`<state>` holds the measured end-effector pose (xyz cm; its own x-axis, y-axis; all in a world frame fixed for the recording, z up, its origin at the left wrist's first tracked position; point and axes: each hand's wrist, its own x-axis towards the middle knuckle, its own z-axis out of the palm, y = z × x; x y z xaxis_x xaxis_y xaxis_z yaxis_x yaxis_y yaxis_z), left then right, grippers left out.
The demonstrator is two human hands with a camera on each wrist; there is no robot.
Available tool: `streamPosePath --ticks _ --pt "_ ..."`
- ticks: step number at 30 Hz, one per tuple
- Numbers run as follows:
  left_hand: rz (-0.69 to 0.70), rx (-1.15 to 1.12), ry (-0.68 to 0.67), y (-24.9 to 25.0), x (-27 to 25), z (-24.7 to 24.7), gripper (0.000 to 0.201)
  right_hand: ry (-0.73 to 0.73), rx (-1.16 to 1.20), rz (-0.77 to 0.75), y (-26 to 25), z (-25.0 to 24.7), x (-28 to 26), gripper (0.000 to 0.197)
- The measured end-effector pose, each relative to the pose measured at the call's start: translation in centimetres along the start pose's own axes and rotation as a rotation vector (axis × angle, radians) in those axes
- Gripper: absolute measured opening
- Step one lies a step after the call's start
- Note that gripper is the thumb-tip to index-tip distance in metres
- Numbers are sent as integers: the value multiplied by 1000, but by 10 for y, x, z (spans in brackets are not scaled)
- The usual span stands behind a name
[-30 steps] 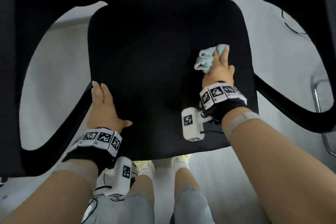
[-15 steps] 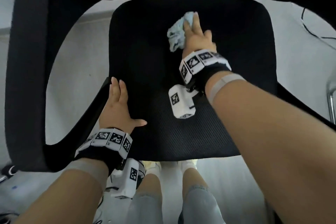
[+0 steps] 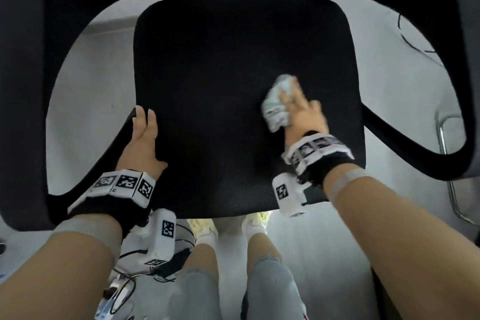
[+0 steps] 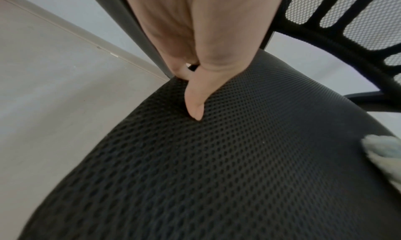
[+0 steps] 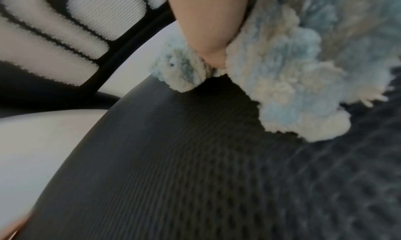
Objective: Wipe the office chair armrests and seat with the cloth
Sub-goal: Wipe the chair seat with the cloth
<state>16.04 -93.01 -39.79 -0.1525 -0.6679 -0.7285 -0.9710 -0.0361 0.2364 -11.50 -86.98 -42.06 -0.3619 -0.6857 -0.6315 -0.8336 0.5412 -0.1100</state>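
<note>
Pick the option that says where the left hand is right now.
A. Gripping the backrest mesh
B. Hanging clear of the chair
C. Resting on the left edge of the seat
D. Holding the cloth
C: the left hand lies on the seat at its left edge, thumb on the mesh, while the right hand presses the cloth.

We wear black wristbands (image 3: 104,205) ringed with white marker tags (image 3: 122,181); white camera boxes (image 3: 287,193) hang beneath; pale jeans (image 3: 270,291), white socks (image 3: 255,230).
</note>
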Motion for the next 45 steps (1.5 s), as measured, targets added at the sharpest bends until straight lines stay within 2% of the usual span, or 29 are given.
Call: streamPosePath --ticks 1,3,5,7,9,11,13,15,16,18,19,20,22,23,25,27,28,30,32,34,36,38,39,41,45 --pt "-6 -2 24 0 -1 2 102 12 29 87 11 -3 -3 83" --pt "-13 -11 62 2 -5 8 96 39 44 166 1 0 -20 81" --pt "-16 -21 73 2 -9 12 92 32 -5 103 -30 15 -40 77" --pt "-22 -21 72 -2 -12 15 90 -62 20 -69 -64 33 -61 73" --pt "-27 -11 65 -5 -16 18 88 -158 -5 -376 -92 51 -85 68" --pt "-42 -1 45 -8 -22 23 87 -201 -77 -657 -99 63 -102 65" --pt "-56 14 27 -10 -26 28 89 -229 -135 -776 -82 70 -102 67" --pt "-65 22 28 -11 -28 32 91 -195 -166 -716 -48 71 -92 63" --pt "-70 26 31 -10 -28 34 92 -146 -132 -592 -27 68 -87 60" --pt "-89 34 35 -8 -29 37 92 -26 -19 -238 15 59 -76 58" --pt "-97 37 35 -7 -29 38 92 18 10 -80 38 54 -74 64" --pt "-101 42 32 -6 -30 38 92 62 18 28 60 49 -73 79" --pt "-105 60 26 -6 -31 38 93 154 51 161 98 40 -79 104" --pt "-106 68 17 -6 -31 38 94 184 103 223 111 36 -85 103" --pt "-107 77 -19 -6 -32 35 97 222 216 319 125 42 -93 86" --pt "-103 80 -48 -8 -32 32 101 222 194 391 118 53 -96 85" --pt "-100 74 -53 -8 -32 30 101 207 143 381 108 62 -97 89" --pt "-92 51 -56 -9 -31 28 100 114 28 230 68 77 -102 90" --pt "-81 27 -59 -9 -29 25 94 -20 -17 -21 10 91 -115 86" --pt "-78 4 -61 -9 -29 23 86 -151 35 -303 -42 97 -129 81" --pt "-83 -2 -70 -9 -29 21 81 -247 40 -574 -70 93 -135 75" --pt "-101 48 -81 -6 -28 23 80 -261 -23 -709 -70 90 -128 75" --pt "-115 92 -81 -3 -27 25 81 -235 -65 -721 -63 86 -124 77" --pt "-151 153 -64 4 -24 29 82 -160 -78 -647 -33 84 -106 77" --pt "-194 154 -34 12 -23 36 82 71 -70 -284 56 77 -82 64"
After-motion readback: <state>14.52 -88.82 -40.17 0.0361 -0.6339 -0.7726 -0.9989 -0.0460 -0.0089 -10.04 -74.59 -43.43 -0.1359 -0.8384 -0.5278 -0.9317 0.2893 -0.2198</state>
